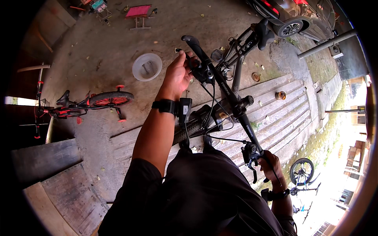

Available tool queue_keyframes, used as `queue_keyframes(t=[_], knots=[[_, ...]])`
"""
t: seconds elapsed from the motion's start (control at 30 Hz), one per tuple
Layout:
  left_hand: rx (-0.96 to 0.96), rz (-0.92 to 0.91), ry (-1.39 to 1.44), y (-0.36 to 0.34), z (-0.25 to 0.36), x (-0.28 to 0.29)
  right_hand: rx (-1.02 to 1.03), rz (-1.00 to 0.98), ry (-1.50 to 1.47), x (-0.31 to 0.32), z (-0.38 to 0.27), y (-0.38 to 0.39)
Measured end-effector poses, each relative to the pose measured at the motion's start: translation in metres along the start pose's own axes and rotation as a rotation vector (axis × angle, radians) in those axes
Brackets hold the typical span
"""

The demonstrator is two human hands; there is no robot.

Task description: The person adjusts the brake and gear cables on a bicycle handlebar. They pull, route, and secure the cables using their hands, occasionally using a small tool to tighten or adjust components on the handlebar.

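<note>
Slanting across in front of me is the black handlebar (225, 88) of a bicycle, whose saddle (263, 34) lies toward the upper right. My left hand (178, 75) is at the bar's far end, thumb and fingers closed around the brake lever (190, 59) beside the black grip (193, 46). At the near right end, my right hand (271, 165) wraps the other grip, next to a second brake lever and shifter (251, 154); some of its fingers are hidden. Black cables (214, 106) loop between the controls, above the front tyre (185, 132).
A white basin (147, 67) with something inside stands on the concrete floor. Left of it is a small red-and-black bicycle (94, 101). A pink folding stool (138, 11) and a parked car (293, 21) are farther off. A blue bicycle (302, 173) stands right; rusty cans (280, 95) sit near the grooved ramp.
</note>
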State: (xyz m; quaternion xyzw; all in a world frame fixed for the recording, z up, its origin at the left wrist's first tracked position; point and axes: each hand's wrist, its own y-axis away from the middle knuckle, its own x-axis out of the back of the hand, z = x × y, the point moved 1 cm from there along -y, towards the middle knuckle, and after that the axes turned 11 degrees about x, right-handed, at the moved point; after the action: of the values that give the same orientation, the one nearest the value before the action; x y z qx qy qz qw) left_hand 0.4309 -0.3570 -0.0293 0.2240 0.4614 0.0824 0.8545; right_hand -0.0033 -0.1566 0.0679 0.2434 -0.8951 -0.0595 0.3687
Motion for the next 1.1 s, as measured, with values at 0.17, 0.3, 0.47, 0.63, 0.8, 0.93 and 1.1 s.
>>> queue_keyframes(t=[0.17,0.3,0.47,0.63,0.8,0.93,1.1], knots=[[0.039,0.136,-0.03,-0.009,0.006,-0.01,-0.036,-0.012,-0.027,0.001,-0.004,-0.001],[0.017,0.12,-0.073,-0.022,0.006,-0.015,0.001,0.0,-0.01,0.0,0.006,0.002],[0.056,0.172,-0.138,-0.027,0.009,-0.017,-0.011,0.001,-0.009,0.0,-0.006,-0.002],[0.074,0.211,-0.103,-0.014,0.01,-0.022,-0.018,0.002,-0.026,0.0,-0.002,-0.001],[0.076,0.207,-0.059,0.002,0.003,-0.013,0.031,0.004,-0.005,0.0,0.004,-0.002],[0.101,0.153,-0.072,0.022,-0.005,-0.011,0.011,-0.003,-0.02,0.0,0.003,-0.003],[0.144,-0.023,-0.129,0.071,-0.037,-0.013,-0.002,-0.003,-0.015,0.0,0.002,-0.001]])
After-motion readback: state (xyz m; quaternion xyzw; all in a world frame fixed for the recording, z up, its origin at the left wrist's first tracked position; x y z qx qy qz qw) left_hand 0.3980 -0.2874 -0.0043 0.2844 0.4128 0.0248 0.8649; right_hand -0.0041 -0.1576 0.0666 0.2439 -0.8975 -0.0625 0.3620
